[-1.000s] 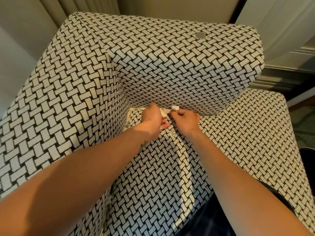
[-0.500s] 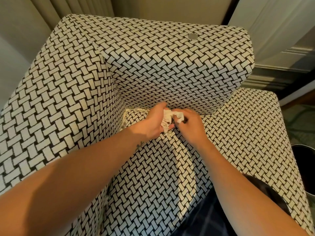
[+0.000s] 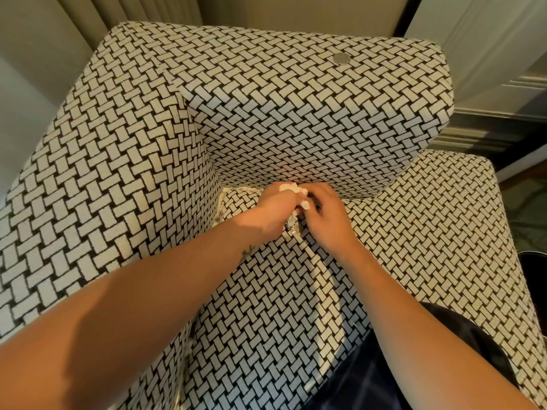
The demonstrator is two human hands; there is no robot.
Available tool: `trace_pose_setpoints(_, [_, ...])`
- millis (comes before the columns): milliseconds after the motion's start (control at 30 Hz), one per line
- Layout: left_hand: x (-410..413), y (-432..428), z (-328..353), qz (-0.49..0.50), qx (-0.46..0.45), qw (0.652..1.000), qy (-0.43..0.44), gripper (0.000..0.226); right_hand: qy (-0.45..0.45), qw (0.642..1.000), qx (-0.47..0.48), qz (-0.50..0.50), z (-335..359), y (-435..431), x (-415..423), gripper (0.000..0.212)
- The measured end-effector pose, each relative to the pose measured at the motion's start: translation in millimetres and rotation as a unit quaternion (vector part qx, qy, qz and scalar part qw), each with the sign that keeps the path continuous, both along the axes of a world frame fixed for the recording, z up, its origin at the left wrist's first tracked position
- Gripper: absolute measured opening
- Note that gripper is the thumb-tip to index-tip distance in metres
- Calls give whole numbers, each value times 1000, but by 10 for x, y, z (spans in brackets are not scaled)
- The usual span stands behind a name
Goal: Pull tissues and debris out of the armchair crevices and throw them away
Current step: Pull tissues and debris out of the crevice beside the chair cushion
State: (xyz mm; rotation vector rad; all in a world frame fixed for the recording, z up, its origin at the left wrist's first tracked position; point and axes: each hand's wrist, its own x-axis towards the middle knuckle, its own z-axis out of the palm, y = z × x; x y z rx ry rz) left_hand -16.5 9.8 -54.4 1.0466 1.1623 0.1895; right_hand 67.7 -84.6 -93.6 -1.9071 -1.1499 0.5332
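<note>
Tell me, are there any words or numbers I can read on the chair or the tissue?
None can be read.
The black-and-cream woven-pattern armchair bears only its pattern; the round grey disc on its back looks blank; the crumpled white tissue is plain.

Bare forearms [image 3: 142, 306], small dark tattoo [image 3: 248, 253] at left wrist, dark checked clothing [image 3: 365, 377]

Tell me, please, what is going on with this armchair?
A person is clearing out a patterned armchair. Both hands are at the crevice where the seat meets the backrest. The left hand grips a crumpled white tissue wad, and the right hand pinches the same wad from the other side. A small shiny scrap shows just beneath them. The wad is not yet in what looks like a dark bin at the right edge.
</note>
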Motion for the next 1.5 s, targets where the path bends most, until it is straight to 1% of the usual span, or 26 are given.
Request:
trace_pose_setpoints(33, [2,-10,7,-1,4,1000,6,27,31,999,7,-11,18,-2,-12,29])
trace_pose_setpoints(67, [6,-15,9,-1,4,1000,10,28,40,999,6,-17,28,-3,-21,29])
trace_pose_setpoints(133, [9,-22,35,-3,-12,1000,7,24,25,999,0,-20,10,-14,-33,33])
trace_pose_setpoints(233, [-10,-47,97,-4,-40,999,-6,23,17,1000,-15,-9,9,-30,-50,46])
trace_pose_setpoints(333, [-28,-39,98,3,-20,1000,1,14,18,1000,-23,0,19,-17,-79,48])
trace_pose_setpoints(433, [-28,-32,115,26,8,999,18,17,84,996,-30,5,24,-10,-89,54])
trace_pose_setpoints(500, [-31,1,102,58,15,998,31,22,136,991,-17,-3,44,3,-74,51])
trace_pose_setpoints(567, [-32,42,49,83,27,995,51,17,172,985,-2,-17,67,17,-57,48])
trace_pose_setpoints(600, [-34,57,37,96,37,993,59,18,163,986,-4,-26,63,32,-42,46])
trace_pose_setpoints(667, [-45,70,40,127,47,988,69,32,105,993,-32,-40,18,68,-17,41])
trace_pose_setpoints(733, [-57,105,8,157,58,983,75,34,51,995,-73,-37,-66,120,-4,38])
trace_pose_setpoints(800, [-69,115,20,173,63,980,78,33,-16,991,-131,-22,-104,176,-14,41])
trace_pose_setpoints(867, [-76,116,19,175,68,979,83,40,-77,981,-175,-15,-78,236,-37,46])
trace_pose_setpoints(933, [-85,113,8,174,63,979,88,46,-99,972,-212,-17,-52,304,-60,52])
trace_pose_setpoints(1000, [-92,119,-8,178,59,979,86,42,-103,962,-250,-26,-87,393,-65,56])
trace_pose_setpoints(1067, [-101,128,-24,179,58,978,88,41,-83,955,-280,-46,-127,491,-53,56])
trace_pose_setpoints(1200, [-118,139,-51,165,60,980,98,49,-47,949,-300,-90,-166,644,14,42])
trace_pose_setpoints(1300, [-114,149,-64,155,62,981,101,48,-54,956,-271,-101,-194,618,23,44])
trace_pose_setpoints(1433, [-113,138,-41,149,57,982,99,50,-17,974,-205,-91,-192,513,14,29])
trace_pose_setpoints(1500, [-106,139,-42,147,53,983,94,49,-2,978,-184,-96,-175,488,9,27])
